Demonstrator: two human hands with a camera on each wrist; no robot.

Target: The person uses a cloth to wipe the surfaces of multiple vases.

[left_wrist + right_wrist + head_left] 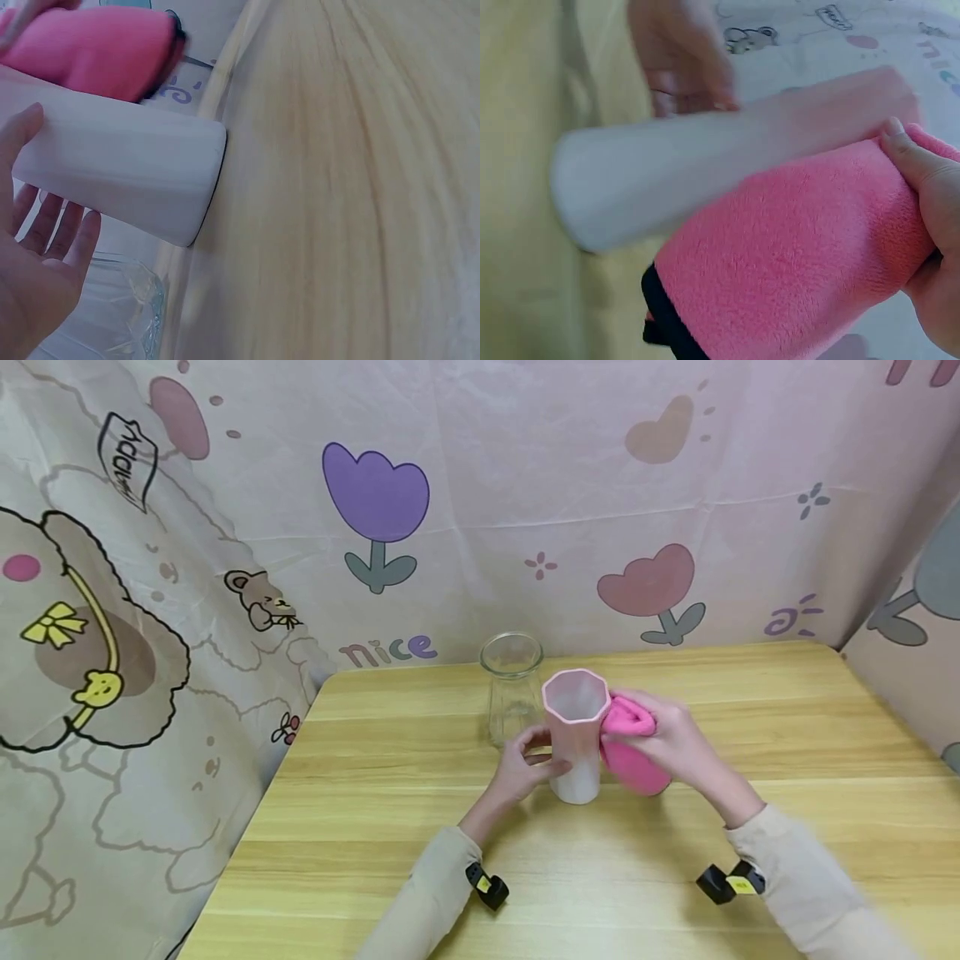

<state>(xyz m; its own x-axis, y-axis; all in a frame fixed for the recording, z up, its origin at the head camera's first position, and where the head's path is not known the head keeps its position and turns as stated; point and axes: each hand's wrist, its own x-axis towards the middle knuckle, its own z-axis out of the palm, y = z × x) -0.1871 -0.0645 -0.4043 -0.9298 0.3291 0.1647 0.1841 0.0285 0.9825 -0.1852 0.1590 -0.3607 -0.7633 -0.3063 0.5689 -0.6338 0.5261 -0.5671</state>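
A tall vase point(577, 752), pink at its faceted rim and fading to white at the base, stands upright on the table. My left hand point(521, 768) holds it from the left, thumb on the near side; in the left wrist view the fingers curve along the white lower part of the vase point(127, 161). In my right hand point(675, 739) is a folded pink cloth point(637, 766), against the vase's right side. The right wrist view shows the fluffy cloth point(795, 240) with its black edging, pinched near the rim by the right hand point(941, 217).
Just behind and left of the pink vase stands a clear glass vase point(512, 697), close to the left hand. Both are on a light wooden table point(360, 827). A printed curtain point(487, 510) hangs along the table's back edge and at both sides.
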